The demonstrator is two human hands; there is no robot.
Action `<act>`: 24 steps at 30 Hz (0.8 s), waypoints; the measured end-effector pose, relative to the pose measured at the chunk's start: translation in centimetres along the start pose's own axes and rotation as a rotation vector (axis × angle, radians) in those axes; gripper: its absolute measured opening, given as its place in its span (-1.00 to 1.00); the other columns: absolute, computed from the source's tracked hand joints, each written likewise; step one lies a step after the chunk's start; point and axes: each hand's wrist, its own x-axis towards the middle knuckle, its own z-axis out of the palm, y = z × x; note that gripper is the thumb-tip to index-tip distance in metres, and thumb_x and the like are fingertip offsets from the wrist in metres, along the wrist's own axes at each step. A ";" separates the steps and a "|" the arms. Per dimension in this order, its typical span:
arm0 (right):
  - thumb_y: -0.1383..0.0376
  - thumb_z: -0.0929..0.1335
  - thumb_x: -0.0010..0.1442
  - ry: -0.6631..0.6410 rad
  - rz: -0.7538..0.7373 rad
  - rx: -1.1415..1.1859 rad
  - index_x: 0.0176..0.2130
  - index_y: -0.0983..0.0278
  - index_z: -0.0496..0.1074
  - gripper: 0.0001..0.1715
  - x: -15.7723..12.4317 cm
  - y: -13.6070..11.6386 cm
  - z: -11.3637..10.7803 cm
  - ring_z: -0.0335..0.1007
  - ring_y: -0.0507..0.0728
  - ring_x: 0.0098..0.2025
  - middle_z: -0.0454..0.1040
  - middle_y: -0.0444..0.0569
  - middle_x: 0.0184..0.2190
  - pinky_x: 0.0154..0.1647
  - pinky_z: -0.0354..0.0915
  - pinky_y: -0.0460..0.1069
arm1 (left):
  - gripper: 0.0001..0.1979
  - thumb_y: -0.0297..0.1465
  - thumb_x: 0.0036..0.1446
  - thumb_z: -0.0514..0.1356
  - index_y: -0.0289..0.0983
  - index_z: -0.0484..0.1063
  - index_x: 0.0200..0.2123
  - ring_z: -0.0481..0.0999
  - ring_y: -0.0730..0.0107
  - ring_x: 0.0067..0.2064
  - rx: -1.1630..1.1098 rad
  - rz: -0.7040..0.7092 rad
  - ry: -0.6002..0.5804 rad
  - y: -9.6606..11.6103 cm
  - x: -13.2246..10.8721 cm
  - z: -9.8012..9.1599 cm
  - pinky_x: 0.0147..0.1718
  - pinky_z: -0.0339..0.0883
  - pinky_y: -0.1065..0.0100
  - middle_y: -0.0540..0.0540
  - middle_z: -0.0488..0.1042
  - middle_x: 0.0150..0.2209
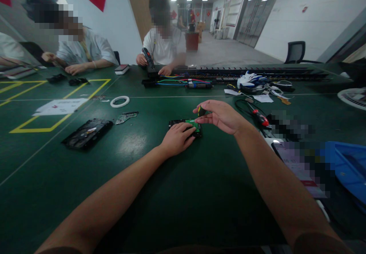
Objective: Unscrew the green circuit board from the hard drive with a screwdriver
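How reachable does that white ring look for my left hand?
Probably yes: nothing tall stands between the left hand and the white ring, though that hand would first have to leave the green circuit board.

Left arm [120, 181]: forward | left fingers [187, 133]: lightly bent | right arm [265, 170]: forward | right fingers [210, 103]: pinched

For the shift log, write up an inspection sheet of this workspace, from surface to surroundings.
Surface: dark green table, yellow lines at left.
Job's things: green-boarded black unit, lying flat; yellow-and-black tool.
Clutter: white ring, dark casing and paper sheet at left; gloves, red-and-black tool and blue tray at right.
Hands: left hand lies on the unit; right hand holds the yellow-and-black tool at the unit's right end.
Cables: coloured wires along the far side.
Surroundings: co-worker opposite grips a power tool; office chair beyond, at right.
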 end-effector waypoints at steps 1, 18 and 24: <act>0.29 0.42 0.32 -0.014 0.008 -0.001 -0.20 0.27 0.49 -0.92 -0.1 0.0 0.0 0.61 0.12 -0.25 0.62 0.08 -0.13 -0.13 0.57 0.04 | -0.60 -0.23 0.42 0.14 -0.20 0.45 0.23 0.48 0.03 0.19 0.004 0.000 -0.003 0.0 0.0 -0.1 0.16 0.41 -0.05 -0.22 0.48 0.18; 0.25 0.45 0.20 0.128 -0.096 -0.243 -0.25 0.26 0.62 -0.86 0.1 -0.2 -0.5 0.24 0.00 -0.44 0.61 0.03 -0.21 -0.53 0.14 -0.07 | -0.59 -0.22 0.41 0.15 -0.23 0.45 0.23 0.47 0.03 0.21 -0.001 0.002 -0.005 -0.3 -0.1 0.5 0.18 0.40 -0.05 -0.22 0.48 0.18; 0.22 0.48 0.20 0.099 -0.050 -0.195 -0.28 0.24 0.54 -0.86 0.1 0.0 0.1 0.28 0.01 -0.45 0.59 0.01 -0.24 -0.54 0.16 -0.06 | -0.60 -0.23 0.42 0.15 -0.19 0.44 0.24 0.47 0.04 0.20 -0.003 -0.004 0.000 -0.3 -0.1 0.4 0.18 0.40 -0.05 -0.21 0.47 0.19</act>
